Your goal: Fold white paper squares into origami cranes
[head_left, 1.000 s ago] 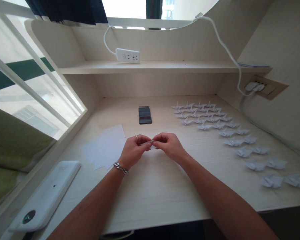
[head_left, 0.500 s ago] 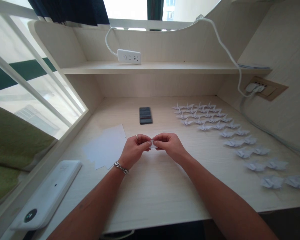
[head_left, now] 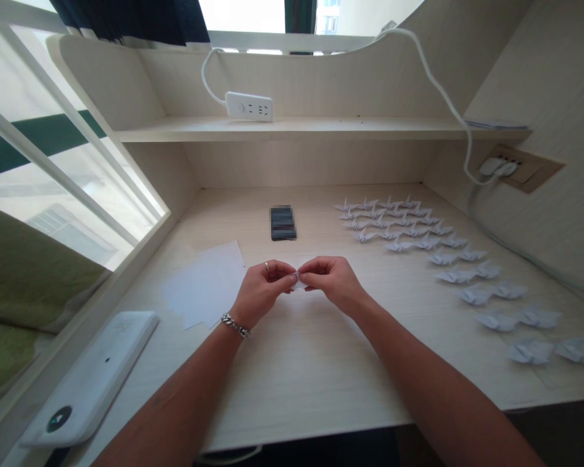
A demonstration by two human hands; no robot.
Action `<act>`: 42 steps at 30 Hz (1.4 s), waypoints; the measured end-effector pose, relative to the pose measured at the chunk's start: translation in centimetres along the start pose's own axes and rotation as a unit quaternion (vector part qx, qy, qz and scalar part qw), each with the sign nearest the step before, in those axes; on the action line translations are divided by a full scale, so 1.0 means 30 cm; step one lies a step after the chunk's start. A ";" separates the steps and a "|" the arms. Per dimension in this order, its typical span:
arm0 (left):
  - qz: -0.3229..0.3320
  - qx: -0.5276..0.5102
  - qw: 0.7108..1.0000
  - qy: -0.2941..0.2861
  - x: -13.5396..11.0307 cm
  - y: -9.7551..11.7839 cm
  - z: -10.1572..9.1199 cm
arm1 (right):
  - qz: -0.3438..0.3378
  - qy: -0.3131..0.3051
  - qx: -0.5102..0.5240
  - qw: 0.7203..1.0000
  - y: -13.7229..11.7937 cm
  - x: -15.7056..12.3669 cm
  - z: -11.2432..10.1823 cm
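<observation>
My left hand (head_left: 263, 290) and my right hand (head_left: 331, 281) meet over the middle of the pale wooden desk (head_left: 302, 363). Both pinch a small folded piece of white paper (head_left: 299, 280) between thumbs and fingertips; most of it is hidden by the fingers. The left hand wears a ring and a chain bracelet. A loose stack of white paper sheets (head_left: 205, 283) lies just left of my left hand. Two long rows of folded paper cranes (head_left: 448, 259) run along the right side of the desk.
A dark phone (head_left: 283, 223) lies behind my hands. A white flat device (head_left: 92, 379) rests on the left ledge. A white power strip (head_left: 249, 106) sits on the shelf; its cable (head_left: 448, 110) runs to a wall socket (head_left: 511, 167) at the right.
My fingers have shifted slightly on the folded paper, drawing closer together. Both hands stay in the same spot above the desk.
</observation>
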State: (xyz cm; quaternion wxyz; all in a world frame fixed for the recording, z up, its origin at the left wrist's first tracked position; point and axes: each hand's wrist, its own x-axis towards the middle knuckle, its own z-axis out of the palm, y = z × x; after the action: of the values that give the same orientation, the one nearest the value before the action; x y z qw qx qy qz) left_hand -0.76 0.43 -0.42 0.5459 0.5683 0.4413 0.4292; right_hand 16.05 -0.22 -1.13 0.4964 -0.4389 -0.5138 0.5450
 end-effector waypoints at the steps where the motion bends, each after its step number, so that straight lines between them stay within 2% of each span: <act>1: 0.002 0.000 1.000 0.000 -0.001 0.001 0.001 | -0.002 0.000 -0.004 1.000 -0.001 -0.001 0.000; 18: 0.010 0.016 1.000 0.001 -0.007 0.011 -0.002 | 0.011 -0.026 0.005 1.000 -0.010 -0.009 -0.001; 27: 0.040 0.048 0.998 0.009 -0.012 0.017 -0.007 | 0.034 -0.040 0.062 0.997 -0.011 -0.010 -0.002; 37: 0.042 0.060 0.997 -0.004 -0.009 0.012 -0.011 | 0.039 -0.030 0.038 0.998 -0.002 0.000 -0.009; 42: 0.057 0.101 0.993 -0.002 -0.009 0.006 -0.012 | 0.064 -0.027 0.047 0.996 -0.002 -0.002 -0.006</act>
State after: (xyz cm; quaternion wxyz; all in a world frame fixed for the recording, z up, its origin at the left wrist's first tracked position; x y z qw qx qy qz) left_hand -1.17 0.26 -0.24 0.4616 0.6452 0.4484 0.4117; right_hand 16.25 -0.25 -1.09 0.4667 -0.4325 -0.4710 0.6110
